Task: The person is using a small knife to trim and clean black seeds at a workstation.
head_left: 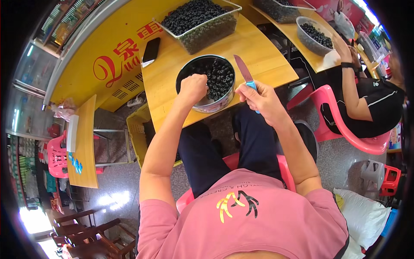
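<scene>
A round tub (pixel 227 102) with a printed side stands near the front edge of the wooden table, holding many small, dark, round pieces (pixel 219 80) whose kind I cannot make out. Over its left part, my left hand (pixel 194 88) is closed, knuckles up; whatever its fingers may hold is hidden. My right hand (pixel 261 101) grips the blue handle of a knife (pixel 244 69) just right of the tub. The blade points up and away, clear of the tub's rim.
Behind the tub is a clear rectangular bin (pixel 211 34) heaped with similar dark pieces. A phone (pixel 151 50) lies at the table's left. At right, a person in black (pixel 366 103) sits on a pink chair (pixel 340 121) by another table with an oval tub (pixel 308 43).
</scene>
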Motion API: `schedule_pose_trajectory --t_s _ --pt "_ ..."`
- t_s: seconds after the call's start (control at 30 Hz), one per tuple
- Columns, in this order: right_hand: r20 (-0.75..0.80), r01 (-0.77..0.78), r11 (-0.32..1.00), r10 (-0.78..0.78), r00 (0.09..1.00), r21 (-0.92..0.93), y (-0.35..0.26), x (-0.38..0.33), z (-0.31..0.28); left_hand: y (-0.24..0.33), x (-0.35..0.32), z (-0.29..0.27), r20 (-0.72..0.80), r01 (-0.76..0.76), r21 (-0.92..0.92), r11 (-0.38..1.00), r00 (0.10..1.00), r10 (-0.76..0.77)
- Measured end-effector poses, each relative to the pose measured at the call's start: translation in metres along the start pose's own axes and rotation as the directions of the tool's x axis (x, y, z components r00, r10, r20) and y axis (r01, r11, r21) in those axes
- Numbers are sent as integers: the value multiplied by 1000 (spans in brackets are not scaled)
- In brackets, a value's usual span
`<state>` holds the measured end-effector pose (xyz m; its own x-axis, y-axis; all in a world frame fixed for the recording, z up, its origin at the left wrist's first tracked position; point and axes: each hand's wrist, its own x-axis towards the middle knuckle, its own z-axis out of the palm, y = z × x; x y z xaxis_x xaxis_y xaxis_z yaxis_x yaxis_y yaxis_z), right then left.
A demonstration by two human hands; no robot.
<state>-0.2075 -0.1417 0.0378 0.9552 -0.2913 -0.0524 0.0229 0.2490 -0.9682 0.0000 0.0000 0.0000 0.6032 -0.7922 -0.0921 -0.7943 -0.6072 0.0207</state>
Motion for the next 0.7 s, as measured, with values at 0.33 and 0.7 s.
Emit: schedule_pose_trajectory --t_s 0.33,0.7 --pt "54 3 1000 -2 999 -20 1 9 8 -11 -13 2 -280 -105 -272 957 960 26" --pt "-67 128 992 -128 990 -7 -2 31 36 23 -64 -57 -222 -222 -975 9 967 -122"
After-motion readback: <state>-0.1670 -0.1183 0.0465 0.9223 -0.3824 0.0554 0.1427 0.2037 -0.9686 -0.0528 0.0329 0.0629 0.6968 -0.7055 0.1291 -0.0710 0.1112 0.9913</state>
